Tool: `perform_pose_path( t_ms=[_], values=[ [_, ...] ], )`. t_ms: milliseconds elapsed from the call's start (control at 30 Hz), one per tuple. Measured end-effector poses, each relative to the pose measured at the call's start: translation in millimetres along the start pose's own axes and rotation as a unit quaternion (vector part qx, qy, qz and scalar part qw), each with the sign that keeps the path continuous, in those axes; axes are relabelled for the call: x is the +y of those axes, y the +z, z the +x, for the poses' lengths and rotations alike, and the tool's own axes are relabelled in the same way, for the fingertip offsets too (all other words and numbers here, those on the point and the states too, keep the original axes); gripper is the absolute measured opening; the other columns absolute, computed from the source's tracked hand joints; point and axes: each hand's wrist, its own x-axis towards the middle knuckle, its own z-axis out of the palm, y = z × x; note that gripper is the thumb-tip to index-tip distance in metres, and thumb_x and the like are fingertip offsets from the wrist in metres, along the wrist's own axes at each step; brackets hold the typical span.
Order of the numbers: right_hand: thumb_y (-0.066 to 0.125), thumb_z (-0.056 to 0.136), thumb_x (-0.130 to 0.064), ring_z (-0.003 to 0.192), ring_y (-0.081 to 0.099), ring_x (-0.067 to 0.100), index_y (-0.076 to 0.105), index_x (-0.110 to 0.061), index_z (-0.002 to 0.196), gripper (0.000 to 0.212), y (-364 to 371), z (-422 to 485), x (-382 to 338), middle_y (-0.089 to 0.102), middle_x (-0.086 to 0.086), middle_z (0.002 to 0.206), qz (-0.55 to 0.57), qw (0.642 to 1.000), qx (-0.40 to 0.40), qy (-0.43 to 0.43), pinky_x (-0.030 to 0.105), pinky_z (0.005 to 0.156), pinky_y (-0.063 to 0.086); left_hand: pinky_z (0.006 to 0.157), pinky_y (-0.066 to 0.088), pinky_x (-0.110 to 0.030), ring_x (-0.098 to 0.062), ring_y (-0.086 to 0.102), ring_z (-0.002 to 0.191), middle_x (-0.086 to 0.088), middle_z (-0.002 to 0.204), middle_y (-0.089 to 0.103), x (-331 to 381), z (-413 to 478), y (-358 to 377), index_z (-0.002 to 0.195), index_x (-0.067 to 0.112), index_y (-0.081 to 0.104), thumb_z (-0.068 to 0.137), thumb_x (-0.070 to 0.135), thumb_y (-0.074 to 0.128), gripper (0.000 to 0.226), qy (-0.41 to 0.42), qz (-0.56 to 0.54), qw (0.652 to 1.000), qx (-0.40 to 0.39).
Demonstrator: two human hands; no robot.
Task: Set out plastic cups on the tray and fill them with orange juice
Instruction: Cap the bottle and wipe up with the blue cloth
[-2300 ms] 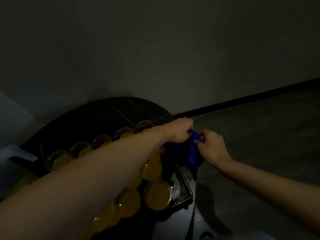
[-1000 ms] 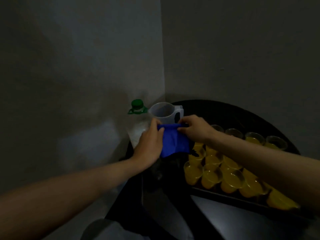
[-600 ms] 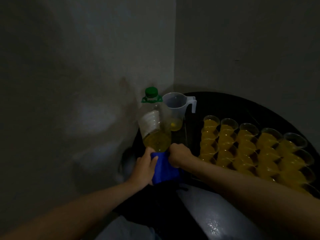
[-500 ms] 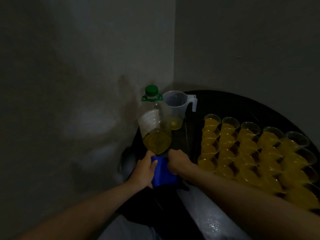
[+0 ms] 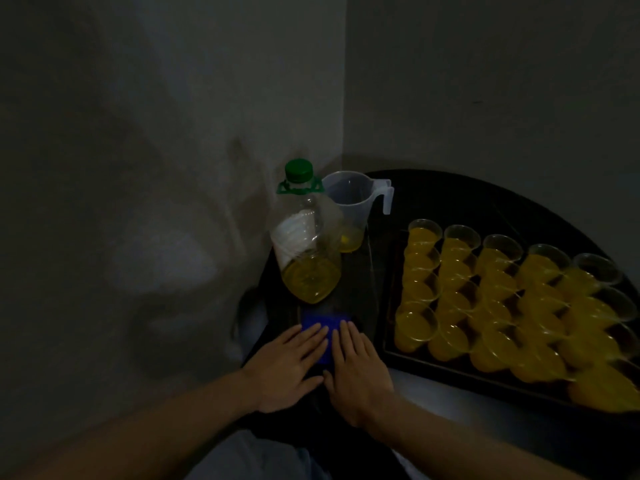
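The scene is dim. A round black table (image 5: 450, 199) stands in a corner between two walls (image 5: 173, 133). At its near left edge lies a folded blue cloth (image 5: 320, 323), and both hands rest flat on it. The left hand (image 5: 284, 368) and the right hand (image 5: 360, 372) lie side by side, almost touching, with fingers straight and pointing away from the person. They cover the near part of the cloth. Just beyond the cloth, by the table's left edge, stands a clear bottle (image 5: 306, 251) with a green cap, upright, with yellow liquid in its lower part. Behind it and slightly to the right, close to the corner of the walls, is a clear jug (image 5: 349, 209), handle to the right, with a little yellow liquid at the bottom. A dark tray (image 5: 388, 351) takes up the right side of the table. On it stand close rows of clear cups (image 5: 419, 325) holding juice (image 5: 450, 271). The far right cups are blurred.
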Motion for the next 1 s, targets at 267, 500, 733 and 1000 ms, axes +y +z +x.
perform_pose_path(
  t_ms=[267,500,733,1000],
  values=[
    [0.011,0.104,-0.052,0.149,-0.026,0.032,-0.031,-0.001,0.136,0.074,-5,12,-6,-0.037,0.017,0.15,0.024,0.991,-0.063,0.112,0.048,0.122,-0.011,0.118,-0.019,-0.032,-0.013,-0.025,0.147,0.003,0.16,-0.024,-4,24,-5,0.16,0.017,-0.008,0.095,0.061,-0.011,0.079,-0.004,-0.024,0.995,-0.098],
    [0.027,0.103,-0.047,0.15,-0.021,0.034,-0.024,-0.003,0.146,0.08,-6,6,-1,-0.031,0.018,0.153,0.058,0.996,-0.017,0.062,0.049,0.124,-0.001,0.119,-0.013,-0.034,-0.02,-0.008,0.156,-0.005,0.167,-0.007,2,36,-21,0.162,0.011,0.006,0.102,0.047,0.021,0.071,-0.022,-0.032,0.995,-0.089],
    [0.059,0.058,-0.059,0.122,0.063,0.029,0.056,-0.006,0.136,0.094,-8,-84,39,0.043,0.019,0.151,0.1,0.991,0.086,0.008,0.025,0.076,0.06,0.114,0.041,-0.038,-0.02,0.05,0.138,-0.007,0.149,0.054,31,59,-59,0.137,0.009,0.061,0.089,0.035,0.043,0.059,0.002,-0.083,0.991,0.107],
    [0.052,0.09,-0.05,0.15,0.004,0.022,-0.003,-0.034,0.159,0.089,-100,-155,151,-0.016,0.002,0.166,0.082,0.965,0.244,0.054,0.029,0.099,0.049,0.123,0.016,-0.032,-0.009,0.014,0.151,0.001,0.166,0.02,53,136,-121,0.157,0.013,0.028,0.104,0.047,0.017,0.064,-0.055,-0.199,0.957,0.202]
  ],
)
